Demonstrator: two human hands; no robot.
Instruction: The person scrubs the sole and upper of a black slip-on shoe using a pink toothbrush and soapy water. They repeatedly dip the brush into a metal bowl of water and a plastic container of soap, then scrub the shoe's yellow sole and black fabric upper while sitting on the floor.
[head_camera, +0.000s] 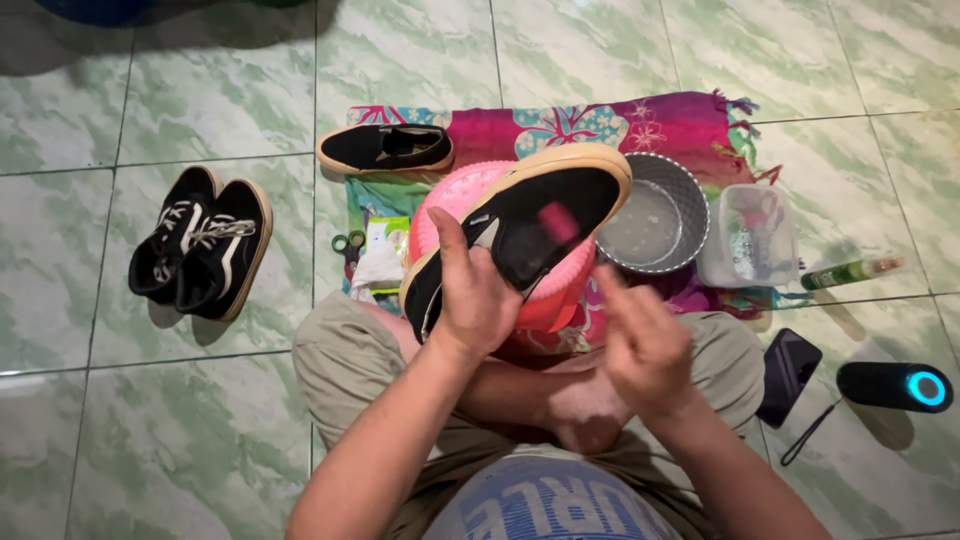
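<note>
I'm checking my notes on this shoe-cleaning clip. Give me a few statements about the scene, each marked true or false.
1. The left hand holds a black shoe over a pink basin. True.
2. The right hand grips the shoe. False: it is off the shoe, blurred.
3. A pair of black laced shoes lies on the tiled floor. True.
4. The grey bowl sits on bare tiles. False: it rests on a colourful cloth.

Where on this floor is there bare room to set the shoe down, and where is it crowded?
Bare tile lies left of the pair of black shoes, between that pair and the patterned cloth, and beyond the cloth's far edge. The cloth is crowded: single shoe, pink basin, metal bowl, plastic tub. Phone and speaker take the right side.
</note>
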